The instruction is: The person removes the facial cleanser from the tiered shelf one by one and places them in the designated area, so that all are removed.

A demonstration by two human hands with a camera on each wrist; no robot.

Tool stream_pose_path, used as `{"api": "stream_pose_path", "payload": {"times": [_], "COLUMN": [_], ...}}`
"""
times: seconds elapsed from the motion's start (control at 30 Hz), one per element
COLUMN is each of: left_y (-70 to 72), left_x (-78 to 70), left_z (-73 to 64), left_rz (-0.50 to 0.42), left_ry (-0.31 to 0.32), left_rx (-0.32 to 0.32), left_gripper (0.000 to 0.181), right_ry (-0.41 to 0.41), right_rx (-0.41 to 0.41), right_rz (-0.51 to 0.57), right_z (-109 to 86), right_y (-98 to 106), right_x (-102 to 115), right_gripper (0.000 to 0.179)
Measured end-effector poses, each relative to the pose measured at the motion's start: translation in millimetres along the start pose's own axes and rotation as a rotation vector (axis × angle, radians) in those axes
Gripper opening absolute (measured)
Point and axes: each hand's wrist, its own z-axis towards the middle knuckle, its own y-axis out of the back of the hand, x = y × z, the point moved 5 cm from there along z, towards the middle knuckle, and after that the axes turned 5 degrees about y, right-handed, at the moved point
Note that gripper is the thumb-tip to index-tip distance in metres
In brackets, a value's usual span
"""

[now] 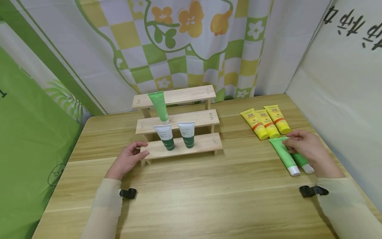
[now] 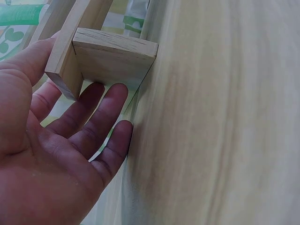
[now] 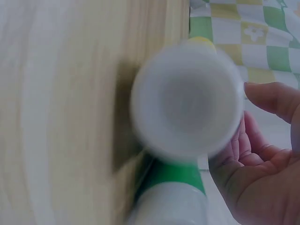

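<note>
My left hand (image 1: 128, 159) holds the left end of the lowest step of a three-tier wooden display stand (image 1: 206, 142). In the left wrist view its thumb lies on top of the plank (image 2: 63, 56), with the fingers below, beside the leg (image 2: 115, 61). My right hand (image 1: 304, 149) pinches the flat end of a light green tube (image 1: 285, 156); in the right wrist view the tube's white cap (image 3: 187, 101) hides the fingertips. A darker green tube (image 1: 301, 161) lies beside it, partly under the hand.
Two white-and-green tubes (image 1: 187, 134) stand on the lowest step. A green tube (image 1: 160, 106) stands on the middle step. Three yellow tubes (image 1: 259, 124) lie at the right of the table (image 1: 209, 192). A patterned curtain (image 1: 185, 63) hangs behind; a white wall (image 1: 343, 83) borders the right.
</note>
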Motion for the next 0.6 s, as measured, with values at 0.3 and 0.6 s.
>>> {"api": "stream_pose_path", "payload": {"times": [0.3, 0.6], "left_y": [2.0, 0.7], "left_x": [-0.4, -3.4], "left_z": [-1.4, -2.8], "left_rz": [0.01, 0.019], "left_ry": [0.002, 0.004], "left_rx": [-0.006, 0.001], "left_gripper": [0.039, 0.038], "right_ry": [0.074, 0.229], "right_rx": [0.014, -0.007], "right_rz": [0.074, 0.142], "right_z": [-2.3, 0.9], "right_y": [-9.1, -28.9], "right_x": [24.4, 68.5], "right_gripper": [0.046, 0.025]}}
